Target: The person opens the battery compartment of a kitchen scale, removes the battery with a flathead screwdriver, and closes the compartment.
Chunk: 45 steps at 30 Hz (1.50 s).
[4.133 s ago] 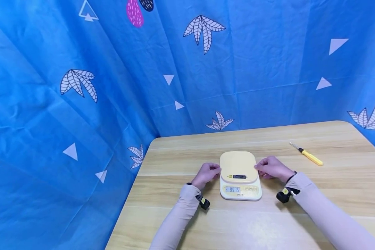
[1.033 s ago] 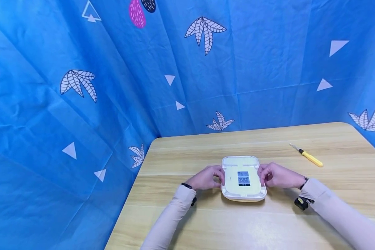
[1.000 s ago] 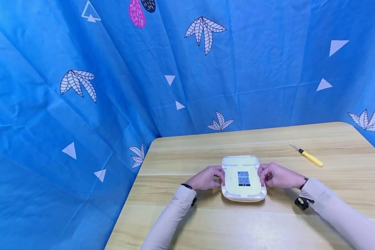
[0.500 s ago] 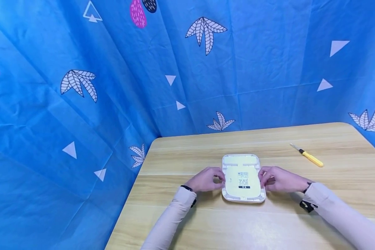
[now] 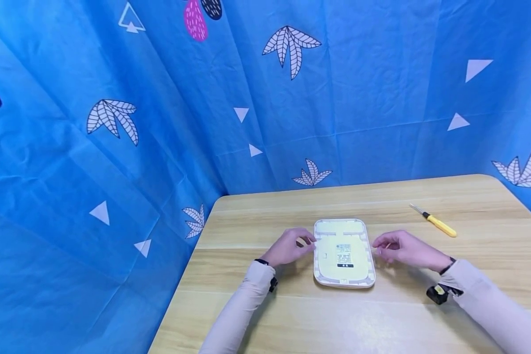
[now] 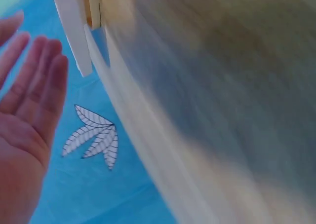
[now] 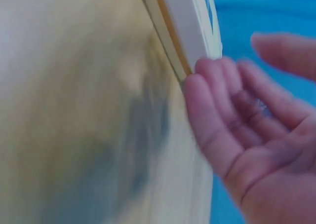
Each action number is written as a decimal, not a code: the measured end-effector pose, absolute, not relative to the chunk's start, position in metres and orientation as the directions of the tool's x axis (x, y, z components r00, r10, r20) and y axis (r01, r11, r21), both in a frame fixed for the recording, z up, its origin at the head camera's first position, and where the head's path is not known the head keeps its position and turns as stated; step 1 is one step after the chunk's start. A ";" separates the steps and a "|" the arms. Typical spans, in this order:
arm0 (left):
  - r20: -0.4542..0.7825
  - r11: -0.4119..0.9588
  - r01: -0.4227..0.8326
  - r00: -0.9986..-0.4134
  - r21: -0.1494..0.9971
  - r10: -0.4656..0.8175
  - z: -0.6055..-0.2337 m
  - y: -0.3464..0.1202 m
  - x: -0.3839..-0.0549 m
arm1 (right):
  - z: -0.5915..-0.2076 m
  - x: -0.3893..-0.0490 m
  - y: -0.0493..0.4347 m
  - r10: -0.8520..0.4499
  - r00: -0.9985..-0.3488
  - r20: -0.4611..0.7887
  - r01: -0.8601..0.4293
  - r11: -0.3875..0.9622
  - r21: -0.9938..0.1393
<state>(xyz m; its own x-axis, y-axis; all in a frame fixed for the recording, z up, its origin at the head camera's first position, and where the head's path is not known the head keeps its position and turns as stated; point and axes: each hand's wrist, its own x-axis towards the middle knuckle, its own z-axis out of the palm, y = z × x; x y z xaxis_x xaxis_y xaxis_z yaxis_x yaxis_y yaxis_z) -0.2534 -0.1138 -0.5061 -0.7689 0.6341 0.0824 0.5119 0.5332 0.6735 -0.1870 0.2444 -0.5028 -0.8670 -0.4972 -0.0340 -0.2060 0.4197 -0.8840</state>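
Note:
A kitchen scale [image 5: 344, 255] lies upside down on the wooden table, its pale underside and printed label facing up. Beside its left edge is my left hand [image 5: 289, 246], fingers relaxed, with fingertips right at the rim. In the left wrist view those fingers [image 6: 34, 81] are fairly straight and apart from the scale's white side [image 6: 73, 31]. My right hand [image 5: 404, 250] is just off the right edge, thumb and fingers apart and nothing between them. The right wrist view shows its loosely bent fingers [image 7: 217, 105] close to the scale's side [image 7: 185, 26].
A screwdriver [image 5: 440, 224] with a yellow handle lies at the right rear of the table [image 5: 256, 216], tip pointing back left. A blue patterned curtain [image 5: 371, 98] hangs behind and along the left side.
The scale, face up at first with its display lit, has been turned over and lowered flat. Both hands have since loosened from its sides, the right hand moving away to the right.

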 end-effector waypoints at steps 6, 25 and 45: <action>0.011 0.472 0.268 -0.877 0.840 0.480 -0.517 -0.117 -0.268 | -0.511 -0.169 0.242 -0.448 -0.873 -0.192 0.027 0.349 -0.937; -0.248 0.331 -0.136 -0.913 0.934 0.324 -0.527 -0.084 -0.297 | -0.527 -0.127 0.225 -0.554 -0.785 -0.277 0.312 0.033 -0.950; -0.236 0.304 -0.140 -0.922 0.942 0.306 -0.539 -0.073 -0.306 | -0.536 -0.122 0.209 -0.440 -0.855 -0.273 0.314 -0.022 -0.949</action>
<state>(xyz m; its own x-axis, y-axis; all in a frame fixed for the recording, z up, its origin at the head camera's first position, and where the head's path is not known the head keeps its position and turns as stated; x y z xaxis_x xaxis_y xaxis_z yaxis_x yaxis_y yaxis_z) -0.3064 -0.0725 -0.5385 -0.9224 0.3061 -0.2356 -0.1400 0.3036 0.9425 -0.1216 0.2090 -0.5355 -0.8553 -0.4404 -0.2731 0.3142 -0.0217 -0.9491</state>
